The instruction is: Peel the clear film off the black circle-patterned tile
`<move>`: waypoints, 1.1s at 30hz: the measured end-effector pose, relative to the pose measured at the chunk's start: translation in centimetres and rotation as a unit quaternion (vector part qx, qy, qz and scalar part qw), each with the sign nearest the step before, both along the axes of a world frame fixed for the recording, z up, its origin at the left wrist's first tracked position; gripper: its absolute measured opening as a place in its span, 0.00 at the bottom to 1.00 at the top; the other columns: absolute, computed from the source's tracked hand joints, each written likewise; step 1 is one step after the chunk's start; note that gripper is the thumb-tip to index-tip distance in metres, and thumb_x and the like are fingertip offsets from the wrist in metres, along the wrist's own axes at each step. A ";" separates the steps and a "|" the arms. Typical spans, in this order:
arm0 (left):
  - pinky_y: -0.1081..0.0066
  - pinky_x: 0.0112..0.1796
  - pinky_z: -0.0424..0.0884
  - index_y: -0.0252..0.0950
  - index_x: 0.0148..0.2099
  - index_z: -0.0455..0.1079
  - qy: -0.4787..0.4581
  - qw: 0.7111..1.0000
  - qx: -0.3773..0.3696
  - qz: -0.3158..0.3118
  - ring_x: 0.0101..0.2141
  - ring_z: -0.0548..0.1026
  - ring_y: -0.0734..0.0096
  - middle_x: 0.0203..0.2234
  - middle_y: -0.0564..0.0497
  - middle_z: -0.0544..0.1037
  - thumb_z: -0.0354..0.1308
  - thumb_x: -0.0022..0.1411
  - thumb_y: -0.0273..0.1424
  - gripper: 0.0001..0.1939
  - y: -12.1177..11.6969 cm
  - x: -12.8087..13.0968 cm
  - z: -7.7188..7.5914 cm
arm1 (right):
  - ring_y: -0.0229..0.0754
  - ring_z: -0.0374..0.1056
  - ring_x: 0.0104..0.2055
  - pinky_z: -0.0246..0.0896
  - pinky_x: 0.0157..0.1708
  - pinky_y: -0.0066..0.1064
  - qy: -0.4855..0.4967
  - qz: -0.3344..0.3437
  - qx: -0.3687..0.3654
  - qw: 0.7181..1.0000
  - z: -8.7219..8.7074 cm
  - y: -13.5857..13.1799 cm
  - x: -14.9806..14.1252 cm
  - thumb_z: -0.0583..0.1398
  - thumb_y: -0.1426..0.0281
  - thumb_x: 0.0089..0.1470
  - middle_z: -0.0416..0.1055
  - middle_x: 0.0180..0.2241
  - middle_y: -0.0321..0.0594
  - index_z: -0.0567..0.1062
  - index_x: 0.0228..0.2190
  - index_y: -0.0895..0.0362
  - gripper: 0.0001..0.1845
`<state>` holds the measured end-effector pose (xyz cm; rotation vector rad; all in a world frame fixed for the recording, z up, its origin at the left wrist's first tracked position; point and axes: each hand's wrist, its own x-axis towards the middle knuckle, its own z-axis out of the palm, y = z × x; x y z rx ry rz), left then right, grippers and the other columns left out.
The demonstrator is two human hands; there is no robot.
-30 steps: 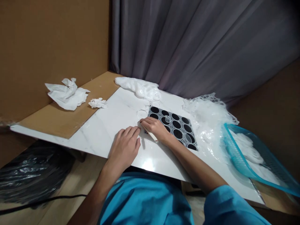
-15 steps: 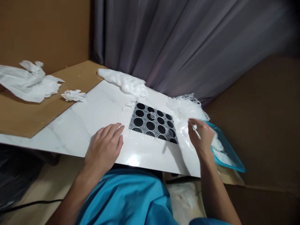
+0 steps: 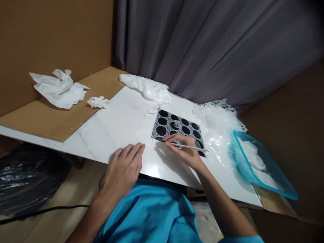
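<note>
A black sheet with rows of dark circles [image 3: 177,126] lies on a white marble-look board [image 3: 118,125]. My right hand [image 3: 186,152] is closed on a thin pale stick [image 3: 187,146], whose tip points left at the sheet's near edge. My left hand [image 3: 124,168] lies flat on the board just left of the sheet, fingers stretched out and holding nothing.
A teal plastic basket [image 3: 263,168] with white material sits at the right, a heap of clear film cut-outs [image 3: 217,118] beside it. More white film [image 3: 146,87] lies behind the sheet. Crumpled tissues [image 3: 59,89] rest on brown cardboard at the left. A black bag [image 3: 27,179] lies lower left.
My right hand swung from the sheet out to the film heap by the basket, then came back to the sheet's near edge with the stick. My left hand stayed flat.
</note>
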<state>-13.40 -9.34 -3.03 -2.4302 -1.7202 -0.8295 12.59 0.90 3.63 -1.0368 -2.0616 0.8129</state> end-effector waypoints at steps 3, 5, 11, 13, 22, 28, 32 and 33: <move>0.50 0.56 0.67 0.41 0.75 0.68 0.010 1.000 0.006 0.010 0.60 0.76 0.50 0.65 0.46 0.80 0.51 0.80 0.26 0.26 -0.3 0.1 0.3 | 0.49 0.82 0.50 0.77 0.55 0.46 0.022 0.081 -0.054 0.995 -0.9 1.2 -4.1 0.71 0.63 0.65 0.86 0.46 0.40 0.88 0.40 0.47 0.03; 0.50 0.56 0.67 0.39 0.75 0.69 0.010 1.000 0.007 0.015 0.60 0.76 0.50 0.64 0.46 0.80 0.51 0.80 0.26 0.26 -0.5 0.1 0.3 | 0.49 0.82 0.50 0.77 0.55 0.46 0.024 0.104 -0.082 0.991 -1.6 1.7 -5.4 0.71 0.64 0.65 0.86 0.46 0.40 0.88 0.40 0.48 0.04; 0.49 0.56 0.68 0.40 0.77 0.66 -0.008 1.000 -0.011 0.018 0.60 0.77 0.51 0.64 0.45 0.80 0.51 0.80 0.27 0.27 -0.5 0.1 0.2 | 0.49 0.81 0.50 0.77 0.54 0.45 0.010 0.106 -0.087 0.990 -2.5 1.9 -5.9 0.69 0.64 0.66 0.85 0.46 0.41 0.87 0.39 0.49 0.04; 0.49 0.57 0.68 0.41 0.78 0.64 -0.014 1.000 -0.021 0.015 0.61 0.76 0.51 0.65 0.46 0.80 0.50 0.81 0.27 0.28 -0.5 0.1 0.1 | 0.49 0.81 0.50 0.78 0.53 0.45 0.001 0.115 -0.082 0.990 -2.3 1.9 -5.8 0.69 0.64 0.67 0.85 0.47 0.41 0.86 0.39 0.49 0.05; 0.49 0.59 0.68 0.39 0.73 0.70 -0.014 0.999 -0.029 0.019 0.62 0.76 0.50 0.64 0.44 0.80 0.48 0.81 0.26 0.25 -0.7 0.3 0.2 | 0.49 0.80 0.53 0.78 0.54 0.48 -0.087 0.187 0.068 0.976 -3.6 2.1 -5.6 0.63 0.68 0.73 0.85 0.50 0.42 0.85 0.44 0.49 0.08; 0.50 0.60 0.67 0.36 0.72 0.71 -0.019 0.999 -0.033 0.025 0.62 0.76 0.50 0.64 0.42 0.80 0.49 0.79 0.25 0.24 -0.8 0.6 0.4 | 0.54 0.79 0.54 0.78 0.54 0.51 -0.157 0.164 0.211 0.951 -4.9 3.7 -5.2 0.59 0.76 0.74 0.83 0.54 0.48 0.83 0.48 0.52 0.12; 0.50 0.60 0.67 0.39 0.74 0.68 -0.026 0.999 -0.029 0.022 0.63 0.75 0.49 0.65 0.43 0.79 0.50 0.78 0.24 0.26 -0.9 0.7 0.2 | 0.53 0.80 0.53 0.77 0.55 0.51 -0.106 0.009 0.260 0.960 -2.0 7.0 -3.9 0.60 0.74 0.73 0.84 0.51 0.46 0.83 0.43 0.52 0.10; 0.50 0.60 0.67 0.39 0.74 0.68 -0.027 0.999 -0.025 0.024 0.63 0.75 0.49 0.65 0.43 0.79 0.50 0.78 0.24 0.27 -0.9 0.7 0.1 | 0.52 0.81 0.52 0.78 0.55 0.50 -0.077 -0.053 0.272 0.958 -0.9 7.6 -3.3 0.61 0.72 0.73 0.85 0.50 0.45 0.82 0.42 0.52 0.09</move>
